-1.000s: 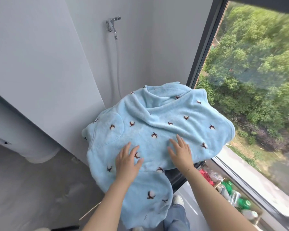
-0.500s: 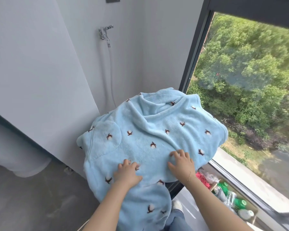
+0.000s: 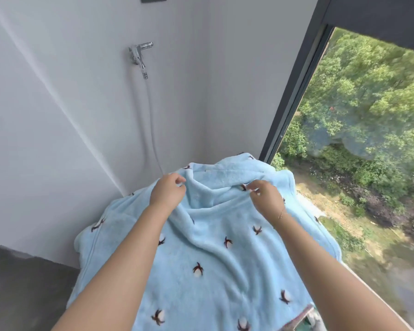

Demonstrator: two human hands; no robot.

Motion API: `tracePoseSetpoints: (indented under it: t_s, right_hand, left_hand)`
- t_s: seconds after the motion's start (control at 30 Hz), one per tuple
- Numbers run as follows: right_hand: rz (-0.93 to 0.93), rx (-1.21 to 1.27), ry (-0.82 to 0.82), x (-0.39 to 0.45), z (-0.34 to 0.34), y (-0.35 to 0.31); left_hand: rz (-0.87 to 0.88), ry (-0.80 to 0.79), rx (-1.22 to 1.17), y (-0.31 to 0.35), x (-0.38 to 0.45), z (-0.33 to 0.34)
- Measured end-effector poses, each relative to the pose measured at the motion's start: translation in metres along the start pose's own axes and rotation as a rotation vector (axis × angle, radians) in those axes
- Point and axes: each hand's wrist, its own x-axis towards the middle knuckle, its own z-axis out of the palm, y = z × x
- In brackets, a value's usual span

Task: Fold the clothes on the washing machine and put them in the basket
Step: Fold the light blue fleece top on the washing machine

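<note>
At the far edge of the washing machine, hidden under the draped blue fleece garment (image 3: pixel 208 247), left hand (image 3: pixel 169 193) and right hand (image 3: pixel 264 197) pinch its collar, where this soft, light, floppy cloth probably lifts best.

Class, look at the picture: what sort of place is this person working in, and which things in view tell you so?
Probably a laundry nook or utility balcony of a flat. A wall tap with a hose sits on plain walls, a tall window looks onto trees, and both hands handle a blue fleece garment.

White walls (image 3: pixel 58 115), chrome tap (image 3: pixel 140 53), dark-framed window (image 3: pixel 294 91), daylit trees (image 3: pixel 368 103)
</note>
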Motion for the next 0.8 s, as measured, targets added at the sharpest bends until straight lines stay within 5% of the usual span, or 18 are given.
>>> tracePoseSetpoints:
  t_s: [0.17, 0.3, 0.4, 0.63, 0.7, 0.8]
  right_hand:
    - [-0.043, -0.146, 0.025, 0.077, -0.008, 0.014]
    - [-0.023, -0.373, -0.174, 0.107, -0.002, 0.019]
    - [-0.047, -0.409, -0.116, 0.126, 0.000, 0.022]
    - [-0.227, -0.039, 0.387, 0.154, -0.020, -0.011]
    - [-0.206, -0.024, 0.322, 0.158, -0.020, -0.015]
    - [-0.091, -0.223, -0.073, 0.159, -0.006, 0.001]
  left_hand:
    - [-0.043, 0.064, -0.010, 0.017, 0.070, 0.026]
    - [-0.012, -0.167, 0.270, 0.030, 0.095, 0.044]
    - [-0.056, -0.269, 0.274, 0.032, 0.106, 0.061]
    - [0.014, 0.385, -0.135, 0.056, 0.125, 0.006]
    - [-0.035, 0.560, -0.255, 0.059, 0.131, -0.023]
    - [-0.110, 0.728, -0.395, 0.043, 0.138, -0.054]
